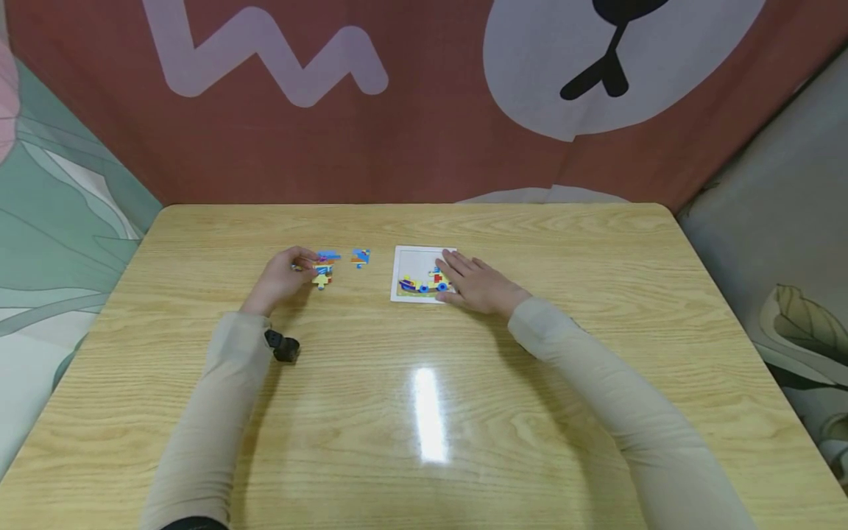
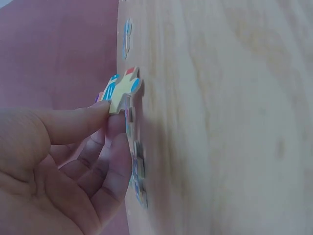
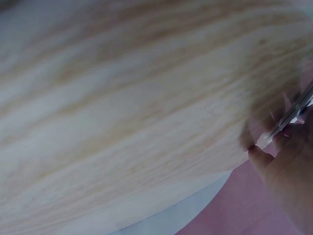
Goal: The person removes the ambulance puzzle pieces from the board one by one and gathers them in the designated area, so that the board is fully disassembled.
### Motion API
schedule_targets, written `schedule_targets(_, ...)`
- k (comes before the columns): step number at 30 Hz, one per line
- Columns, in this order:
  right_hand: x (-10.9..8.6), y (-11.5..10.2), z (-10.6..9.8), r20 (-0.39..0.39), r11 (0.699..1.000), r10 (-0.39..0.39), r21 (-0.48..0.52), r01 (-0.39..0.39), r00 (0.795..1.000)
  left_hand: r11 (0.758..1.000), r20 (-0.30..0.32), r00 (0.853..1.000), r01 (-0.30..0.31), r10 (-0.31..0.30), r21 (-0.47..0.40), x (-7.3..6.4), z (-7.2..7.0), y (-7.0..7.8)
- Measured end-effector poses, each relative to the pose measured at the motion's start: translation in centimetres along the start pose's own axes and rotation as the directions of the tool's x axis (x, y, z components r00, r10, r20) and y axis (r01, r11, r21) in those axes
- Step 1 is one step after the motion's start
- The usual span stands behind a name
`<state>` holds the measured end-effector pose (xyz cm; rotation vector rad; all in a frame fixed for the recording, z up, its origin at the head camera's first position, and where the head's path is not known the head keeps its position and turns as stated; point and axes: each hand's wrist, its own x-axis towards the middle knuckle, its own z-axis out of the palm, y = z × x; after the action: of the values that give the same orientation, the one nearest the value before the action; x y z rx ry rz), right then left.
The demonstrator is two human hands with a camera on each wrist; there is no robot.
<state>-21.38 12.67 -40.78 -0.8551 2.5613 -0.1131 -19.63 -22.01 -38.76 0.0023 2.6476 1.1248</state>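
Between thumb and fingers, my left hand [image 1: 281, 278] pinches a jigsaw puzzle piece [image 2: 123, 90] in yellow, blue and red, just over the table. Other loose puzzle pieces [image 1: 329, 255] lie by its fingertips. On the right side of a white-framed puzzle board [image 1: 414, 259] rests my right hand [image 1: 482, 285], fingers straight and lying over its edge. Joined pieces with a colourful vehicle picture [image 1: 424, 287] fill the board's lower part; its upper part is bare white. The right hand covers some of the board's right side. In the right wrist view, fingers [image 3: 261, 159] touch the board's edge.
A separate blue and orange puzzle piece [image 1: 361, 257] lies between the left hand and the board. The wooden table [image 1: 371, 412] ends at a red-brown patterned wall [image 1: 424, 147] behind. A small black device [image 1: 285, 347] is fixed at the left wrist.
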Motion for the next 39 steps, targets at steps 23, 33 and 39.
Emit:
schedule_targets(23,0.01,0.05,0.07,-0.006,1.000,0.003,-0.012,-0.003,1.000,0.997,0.077,0.995,0.072,-0.070,-0.019,0.33,0.11,-0.40)
schedule_targets(33,0.05,0.01,0.16,-0.003,1.000,0.009,-0.020,-0.009,1.000,0.998,0.073,0.996,0.058,-0.058,0.001,0.47,0.20,-0.54)
schedule_targets(39,0.07,0.02,0.16,-0.006,1.000,0.002,-0.023,-0.003,1.000,0.998,0.074,0.995,0.063,-0.063,0.006,0.61,0.31,-0.52)
